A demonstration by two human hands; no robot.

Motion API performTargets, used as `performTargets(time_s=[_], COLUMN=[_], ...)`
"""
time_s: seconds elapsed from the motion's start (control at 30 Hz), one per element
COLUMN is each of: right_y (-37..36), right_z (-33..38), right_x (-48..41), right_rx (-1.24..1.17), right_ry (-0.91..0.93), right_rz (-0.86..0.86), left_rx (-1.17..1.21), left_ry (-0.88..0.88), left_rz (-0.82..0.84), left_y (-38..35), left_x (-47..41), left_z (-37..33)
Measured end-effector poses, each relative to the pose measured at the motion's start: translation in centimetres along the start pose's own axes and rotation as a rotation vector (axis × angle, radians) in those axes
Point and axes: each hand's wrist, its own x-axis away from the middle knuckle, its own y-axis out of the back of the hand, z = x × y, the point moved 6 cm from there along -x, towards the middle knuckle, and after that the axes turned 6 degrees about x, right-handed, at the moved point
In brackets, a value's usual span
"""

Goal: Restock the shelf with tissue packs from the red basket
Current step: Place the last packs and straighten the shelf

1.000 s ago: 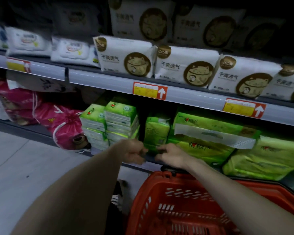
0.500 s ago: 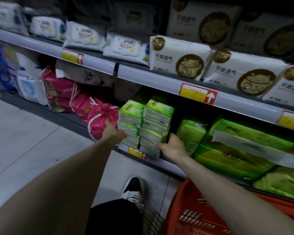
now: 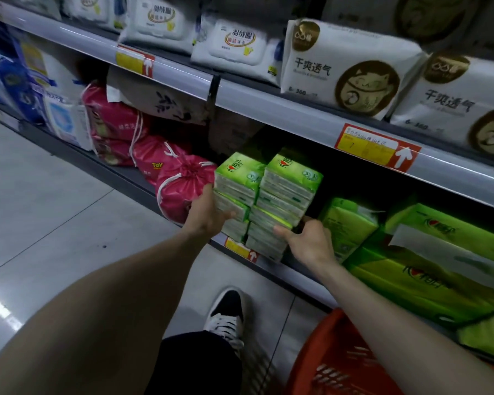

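Observation:
Two side-by-side stacks of small green tissue packs [image 3: 268, 201] stand at the front edge of the bottom shelf [image 3: 291, 273]. My left hand [image 3: 208, 215] presses on the left side of the stacks, thumb over a front pack. My right hand [image 3: 308, 240] grips the lower right corner of the right stack. The red basket [image 3: 334, 363] shows at the bottom right; what it holds is out of frame.
Pink drawstring bags [image 3: 180, 189] sit just left of the stacks. Larger green tissue packs [image 3: 428, 269] fill the shelf to the right. White packs [image 3: 348, 72] line the upper shelf. My black and white shoe [image 3: 228, 315] stands on the tiled floor.
Both hands went from the basket's rim up to the green stacks and closed on their sides. The view swung left and moved closer to the shelf.

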Motion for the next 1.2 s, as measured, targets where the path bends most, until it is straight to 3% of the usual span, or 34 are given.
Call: performTargets(time_s=[0.3,0.43,0.57,0.83,0.97,1.1,1.2], right_y=[-0.1,0.3,1.0,1.8,1.9,2.7,2.8], right_z=[-1.9,-0.9,0.5,1.0,1.9,3.0,3.0], right_x=[-0.3,0.2,0.4,1.4,2.2,2.7,2.5], right_rx=[-0.018,-0.039,-0.07,-0.028,-0.086,-0.171,-0.144], right_ry=[-0.092,-0.009,0.079,0.015,0.119,0.171,0.173], right_rz=[-0.057,-0.077,-0.135,-0.169,-0.158,-0.205,-0.211], left_rx=[0.016,0.066,0.103,0.021,0.021,0.028,0.035], left_ry=[-0.046,-0.019,-0.115,-0.101,-0.123,-0.136,-0.131], left_rz=[-0.016,0.027,0.176,0.114,0.129,0.257,0.222], left_y=[-1.3,-0.7,-0.8,-0.6,-0.4,-0.3,0.1], left_x=[-0.3,-0.7,-1.6,-1.9,-1.7,-1.6,-1.9], left_z=[0.4,0.4,-1.1,-1.1,-1.7,-2.5,-2.6])
